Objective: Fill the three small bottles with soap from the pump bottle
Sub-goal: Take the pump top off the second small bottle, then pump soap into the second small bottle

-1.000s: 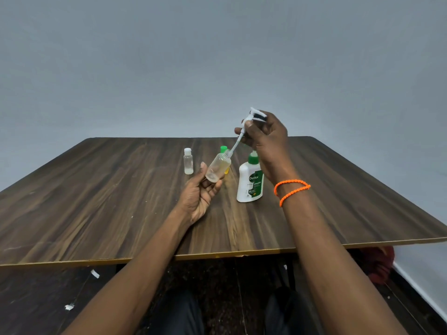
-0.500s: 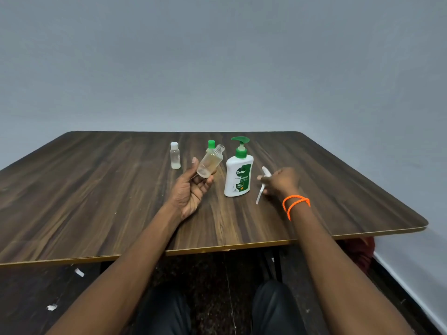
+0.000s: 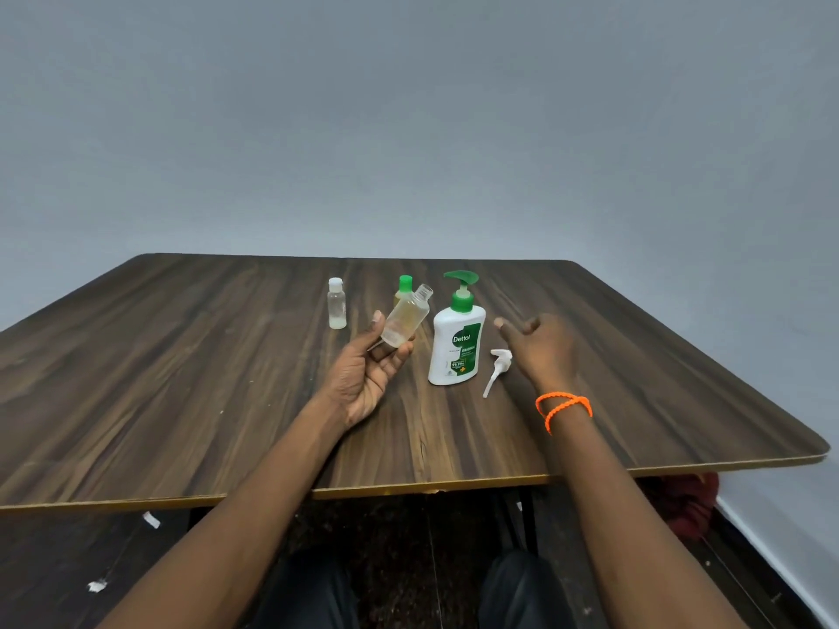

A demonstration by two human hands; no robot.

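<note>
Our right hand [image 3: 542, 351] has let go of the sprayer [image 3: 497, 370], now lying beside it; fingers loose. Our left hand [image 3: 367, 374] grips the tilted open bottle [image 3: 405, 316], left of the pump bottle [image 3: 456, 342].

One camera only, worn on the person's head, so no second view overlaps it. It looks forward and slightly down across a wooden table [image 3: 190, 379], whose near edge runs across the lower third of the frame and whose far edge meets a plain grey wall [image 3: 408, 129] filling the upper part. Both forearms enter from the bottom corners and converge toward the middle, where the left hand [image 3: 363, 379] and right hand [image 3: 542, 351] sit at arm's reach. The wide lens seems to bow the table's edges. Below the near edge, the person's knees [image 3: 522, 587] and dark floor [image 3: 68, 560] show close beneath.
</note>
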